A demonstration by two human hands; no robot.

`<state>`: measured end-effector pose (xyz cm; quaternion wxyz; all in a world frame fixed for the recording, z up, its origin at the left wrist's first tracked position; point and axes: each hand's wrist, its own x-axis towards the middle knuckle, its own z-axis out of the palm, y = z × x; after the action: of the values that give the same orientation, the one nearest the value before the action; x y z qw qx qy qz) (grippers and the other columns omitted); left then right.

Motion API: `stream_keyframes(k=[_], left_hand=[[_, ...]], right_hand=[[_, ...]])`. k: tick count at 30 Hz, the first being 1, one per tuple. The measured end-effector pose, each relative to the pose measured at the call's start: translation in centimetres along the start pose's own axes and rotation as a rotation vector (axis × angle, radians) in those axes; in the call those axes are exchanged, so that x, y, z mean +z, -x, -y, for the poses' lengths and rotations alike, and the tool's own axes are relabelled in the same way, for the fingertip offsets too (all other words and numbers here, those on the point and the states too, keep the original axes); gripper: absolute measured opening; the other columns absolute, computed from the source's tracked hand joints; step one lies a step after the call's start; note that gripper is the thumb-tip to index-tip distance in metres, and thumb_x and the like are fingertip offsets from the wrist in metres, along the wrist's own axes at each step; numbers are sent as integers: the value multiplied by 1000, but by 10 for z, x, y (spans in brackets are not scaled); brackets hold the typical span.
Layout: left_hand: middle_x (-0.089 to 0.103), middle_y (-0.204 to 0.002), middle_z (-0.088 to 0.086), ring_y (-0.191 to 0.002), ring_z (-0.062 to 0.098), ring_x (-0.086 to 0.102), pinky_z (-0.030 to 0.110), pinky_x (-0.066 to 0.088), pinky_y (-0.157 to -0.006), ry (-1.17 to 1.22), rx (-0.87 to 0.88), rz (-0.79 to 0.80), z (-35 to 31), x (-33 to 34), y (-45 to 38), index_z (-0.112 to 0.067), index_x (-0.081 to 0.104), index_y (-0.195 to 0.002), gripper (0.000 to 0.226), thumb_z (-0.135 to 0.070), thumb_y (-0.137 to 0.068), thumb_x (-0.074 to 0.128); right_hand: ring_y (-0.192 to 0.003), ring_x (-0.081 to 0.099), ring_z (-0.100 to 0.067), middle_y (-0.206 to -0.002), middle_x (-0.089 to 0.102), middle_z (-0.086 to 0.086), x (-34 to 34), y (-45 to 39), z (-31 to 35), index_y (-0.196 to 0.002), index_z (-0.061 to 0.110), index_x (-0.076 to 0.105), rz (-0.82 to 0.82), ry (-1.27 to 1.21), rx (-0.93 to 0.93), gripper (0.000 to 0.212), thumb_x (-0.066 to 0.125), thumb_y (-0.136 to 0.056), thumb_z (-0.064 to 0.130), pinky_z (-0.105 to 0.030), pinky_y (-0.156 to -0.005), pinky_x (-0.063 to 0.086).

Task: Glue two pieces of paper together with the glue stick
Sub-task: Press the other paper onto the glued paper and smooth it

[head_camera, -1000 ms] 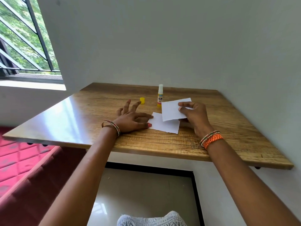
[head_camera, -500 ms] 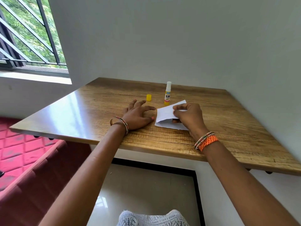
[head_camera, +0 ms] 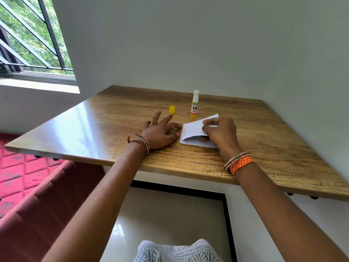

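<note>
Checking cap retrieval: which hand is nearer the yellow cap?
Left. The left hand lies flat with fingertips just short of the yellow cap; the right hand holds the upper paper, beyond the glue stick.

Single head view: looking forward and down, close over the brown wood-grain bench [head_camera: 264, 148], facing the corner walls.

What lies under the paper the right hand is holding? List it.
Under the upper paper, held by the right hand, a second white sheet lies flat on the wooden table. Whether glue is on it cannot be seen; paper and hand cover it.
</note>
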<state>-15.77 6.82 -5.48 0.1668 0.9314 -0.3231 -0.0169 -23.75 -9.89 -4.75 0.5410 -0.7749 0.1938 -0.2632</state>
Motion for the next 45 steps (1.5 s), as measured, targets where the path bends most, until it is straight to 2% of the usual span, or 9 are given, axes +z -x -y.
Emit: stream_keyframes(k=[5,12,18,24,29,33,36,41,45], left_hand=[[1,-159,-8,-144,21,-18,52,-6,-112,-33,-7,14,0,1,-1,-45,32,-138,44,-46,-94,37],[-1,-159,-7,-144,22,-18,53,-5,-112,-38,-14,16,0,1,-1,-45,32,-138,44,-47,-94,37],[-1,-159,-7,-144,23,-18,53,-5,-112,-44,-26,11,-1,0,1,-46,33,-138,45,-48,-93,37],[-2,-159,-7,-144,23,-18,54,-6,-112,-36,-29,9,-1,0,0,-45,34,-137,45,-48,-93,38],[-4,-159,-7,-143,23,-21,54,-7,-112,-25,-28,6,-2,0,1,-44,35,-137,45,-47,-93,38],[-3,-159,-7,-143,23,-22,54,-7,-112,-22,-25,1,-2,0,1,-44,36,-137,45,-47,-93,39],[-3,-159,-8,-143,23,-22,53,-7,-112,-21,-29,5,-2,0,1,-44,35,-137,44,-47,-93,39],[0,-159,-6,-143,23,-21,53,-7,-112,-18,-35,-1,-2,1,1,-44,35,-137,44,-46,-93,39],[4,-159,-5,-144,23,-19,51,-7,-113,-17,-30,-1,-4,2,2,-43,35,-138,44,-44,-94,37]], right_hand=[[-83,68,-24,-114,60,-10,2,2,1,-98,3,71,2,5,-7,20,68,-78,0,-20,-45,55],[-84,69,-28,-119,60,-12,2,4,2,-101,4,71,4,13,-7,23,68,-78,2,-17,-43,53],[-71,64,-16,-121,59,-12,3,6,3,-103,3,69,15,22,-17,23,67,-80,2,-12,-40,49],[-82,64,-20,-122,58,-12,4,6,3,-103,4,69,8,29,-26,24,67,-79,2,-11,-40,47],[-74,57,-10,-123,57,-12,4,6,3,-105,2,69,10,61,-56,25,67,-79,2,-10,-39,47],[-85,58,-14,-125,56,-11,5,6,2,-105,3,69,0,93,-80,26,67,-79,3,-11,-39,47],[-102,60,-19,-125,57,-10,5,6,1,-104,6,70,-21,141,-108,25,68,-80,6,-15,-48,53],[-92,48,-7,-128,54,-11,4,7,2,-110,4,67,-8,169,-138,28,65,-82,4,-3,-41,40],[-110,53,-16,-128,56,-9,6,4,0,-111,6,67,-43,232,-164,29,66,-82,8,-8,-53,41]])
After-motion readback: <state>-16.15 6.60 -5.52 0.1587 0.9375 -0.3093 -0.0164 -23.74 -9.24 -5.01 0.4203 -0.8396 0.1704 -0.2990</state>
